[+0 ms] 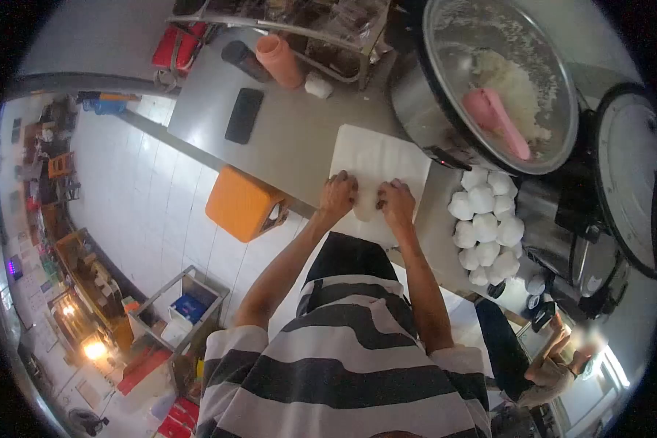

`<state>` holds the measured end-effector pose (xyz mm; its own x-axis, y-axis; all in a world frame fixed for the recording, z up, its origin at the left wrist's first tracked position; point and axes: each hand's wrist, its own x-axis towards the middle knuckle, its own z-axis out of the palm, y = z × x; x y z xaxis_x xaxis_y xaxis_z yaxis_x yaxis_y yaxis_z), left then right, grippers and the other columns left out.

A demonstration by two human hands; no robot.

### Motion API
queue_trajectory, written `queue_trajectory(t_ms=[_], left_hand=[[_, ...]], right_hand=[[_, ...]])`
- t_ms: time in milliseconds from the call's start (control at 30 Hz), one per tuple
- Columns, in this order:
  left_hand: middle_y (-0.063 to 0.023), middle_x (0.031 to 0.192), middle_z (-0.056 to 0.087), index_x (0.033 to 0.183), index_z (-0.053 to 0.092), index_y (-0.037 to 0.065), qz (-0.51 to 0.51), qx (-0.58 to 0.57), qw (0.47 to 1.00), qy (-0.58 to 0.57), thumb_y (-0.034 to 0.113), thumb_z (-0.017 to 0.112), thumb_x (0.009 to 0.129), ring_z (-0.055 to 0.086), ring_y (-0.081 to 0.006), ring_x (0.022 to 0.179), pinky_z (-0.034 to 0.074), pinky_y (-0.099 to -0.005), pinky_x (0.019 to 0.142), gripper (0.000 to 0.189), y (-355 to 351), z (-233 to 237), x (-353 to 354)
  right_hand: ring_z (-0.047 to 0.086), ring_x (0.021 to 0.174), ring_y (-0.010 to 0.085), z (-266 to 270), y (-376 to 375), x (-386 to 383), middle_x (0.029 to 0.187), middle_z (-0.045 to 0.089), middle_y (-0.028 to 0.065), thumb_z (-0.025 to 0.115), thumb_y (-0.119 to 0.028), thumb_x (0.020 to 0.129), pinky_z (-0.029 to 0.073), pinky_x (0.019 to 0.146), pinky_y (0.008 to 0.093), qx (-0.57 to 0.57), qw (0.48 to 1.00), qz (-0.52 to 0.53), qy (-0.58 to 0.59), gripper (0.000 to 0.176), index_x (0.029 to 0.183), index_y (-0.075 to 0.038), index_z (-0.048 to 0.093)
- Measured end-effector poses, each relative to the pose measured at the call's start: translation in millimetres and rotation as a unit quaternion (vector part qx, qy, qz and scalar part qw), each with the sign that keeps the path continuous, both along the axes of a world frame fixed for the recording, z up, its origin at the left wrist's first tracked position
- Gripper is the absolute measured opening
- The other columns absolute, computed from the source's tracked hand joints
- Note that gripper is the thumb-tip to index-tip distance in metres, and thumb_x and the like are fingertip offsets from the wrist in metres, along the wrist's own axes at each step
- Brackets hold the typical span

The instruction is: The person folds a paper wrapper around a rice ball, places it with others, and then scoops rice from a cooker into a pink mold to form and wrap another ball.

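A white sheet or board [376, 150] lies on the metal counter in front of me. My left hand [339, 194] rests over its near left part with fingers curled in. My right hand [396, 200] mirrors it a little to the right, also with bent fingers. Between them lies a pale, flattish piece [366, 198], whose edges blend into the white surface. Both hands are at its sides; what the fingertips pinch is too small to make out. To the right sits a pile of several white rounded bundles [484, 227].
A large pot of rice [409, 98] holds a pink scoop [498, 120]; its lid [630, 179] stands open. A phone [244, 115], an orange bottle [279, 61] and a dark bottle [242, 60] are on the counter. An orange stool [242, 204] stands left; another person [547, 376] is lower right.
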<state>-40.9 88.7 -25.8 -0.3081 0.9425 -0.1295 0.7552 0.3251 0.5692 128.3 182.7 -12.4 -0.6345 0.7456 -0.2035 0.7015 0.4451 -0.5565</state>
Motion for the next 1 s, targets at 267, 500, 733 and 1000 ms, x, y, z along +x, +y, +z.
queue_trajectory(t_ms=[267,500,733,1000], left_hand=[[-0.006,0.086,0.062,0.091,0.059,0.006,-0.041,-0.047,0.942,-0.329,-0.002,0.07,0.07,0.059,-0.0186,0.086,0.047,-0.0327,0.079,0.025,-21,22,-9],[0.0021,0.09,0.058,0.099,0.059,0.004,-0.091,0.033,0.823,-0.56,-0.005,0.068,0.073,0.054,-0.0088,0.089,0.047,-0.026,0.076,0.029,-20,96,7],[-0.0011,0.089,0.06,0.095,0.059,0.003,0.018,0.0,0.809,-0.588,-0.006,0.064,0.074,0.055,-0.0094,0.088,0.047,-0.0264,0.076,0.024,-36,114,10],[-0.0113,0.077,0.066,0.087,0.06,0.001,0.146,0.081,0.94,-0.299,-0.003,0.066,0.066,0.064,-0.0185,0.075,0.051,-0.034,0.07,0.022,-37,137,40]], right_hand=[[0.065,0.085,0.0244,36,19,32,0.094,0.065,0.0102,0.078,-0.003,0.067,0.05,0.076,0.0353,-0.303,0.944,0.053,0.118,0.035,0.097,-0.005,0.059],[0.057,0.081,0.0082,73,13,33,0.089,0.06,-0.0029,0.072,0.002,0.074,0.046,0.073,0.0254,-0.469,0.798,0.034,0.377,0.026,0.094,-0.005,0.057],[0.057,0.089,0.0093,86,18,51,0.096,0.063,0.0014,0.068,0.005,0.074,0.049,0.077,0.0246,-0.506,0.8,0.013,0.321,0.026,0.099,-0.002,0.063],[0.06,0.107,0.0178,132,-20,51,0.12,0.062,0.0125,0.067,-0.005,0.082,0.05,0.091,0.0324,-0.535,0.737,-0.185,0.37,0.046,0.126,0.001,0.058]])
